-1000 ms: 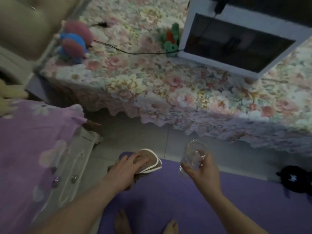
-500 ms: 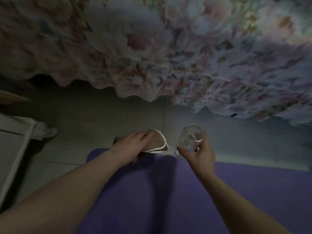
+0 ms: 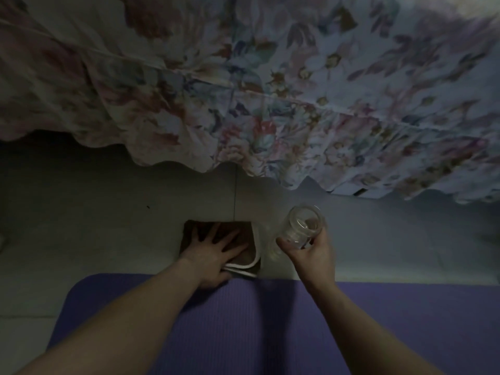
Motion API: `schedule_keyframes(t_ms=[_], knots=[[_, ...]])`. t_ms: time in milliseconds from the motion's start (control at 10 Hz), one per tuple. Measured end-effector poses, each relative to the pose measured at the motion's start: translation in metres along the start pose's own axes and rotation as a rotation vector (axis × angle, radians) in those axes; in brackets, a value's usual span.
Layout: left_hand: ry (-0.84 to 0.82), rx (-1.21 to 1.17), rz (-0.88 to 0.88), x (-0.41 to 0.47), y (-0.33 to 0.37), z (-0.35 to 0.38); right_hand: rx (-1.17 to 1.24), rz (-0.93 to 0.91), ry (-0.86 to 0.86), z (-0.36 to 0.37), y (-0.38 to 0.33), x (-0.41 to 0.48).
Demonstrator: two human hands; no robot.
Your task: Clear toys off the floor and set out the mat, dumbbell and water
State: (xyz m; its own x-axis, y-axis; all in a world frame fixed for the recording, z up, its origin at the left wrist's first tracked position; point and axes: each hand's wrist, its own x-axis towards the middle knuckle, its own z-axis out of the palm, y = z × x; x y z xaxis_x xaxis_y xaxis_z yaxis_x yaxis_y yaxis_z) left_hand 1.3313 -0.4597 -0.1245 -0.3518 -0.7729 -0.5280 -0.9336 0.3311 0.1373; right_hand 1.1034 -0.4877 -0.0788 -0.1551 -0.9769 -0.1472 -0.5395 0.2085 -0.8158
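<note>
A purple exercise mat (image 3: 257, 320) lies flat on the grey floor under both my forearms. Just beyond its far edge a folded brown cloth with a white border (image 3: 247, 255) rests on the floor. My left hand (image 3: 216, 253) lies flat on that cloth with fingers spread. My right hand (image 3: 308, 253) holds a clear glass (image 3: 301, 224) above the floor, to the right of the cloth, tilted so its mouth faces me. I cannot tell whether there is water in it. No dumbbell is in view.
The hanging edge of a floral bedspread (image 3: 270, 104) fills the upper half, its scalloped hem just above the grey tiled floor (image 3: 94, 212). Dark space shows under the hem at the left.
The view dropped close to the floor, losing the bed top and toys. My left hand set the cloth down flat beyond the mat. The glass came down near the floor.
</note>
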Motion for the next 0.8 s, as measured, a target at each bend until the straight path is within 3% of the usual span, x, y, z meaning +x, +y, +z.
schedule_keyframes(t_ms=[600,700,800], knots=[[-0.077,-0.079,-0.072,0.019,0.027,-0.011,0.013,0.058,-0.012,0.008,0.002,0.000],[-0.030,-0.034,-0.089,-0.002,0.030,-0.016,-0.008,0.110,-0.046,0.004,0.001,0.001],[-0.016,0.005,-0.080,-0.040,0.034,-0.040,-0.133,0.301,-0.131,-0.012,-0.017,-0.012]])
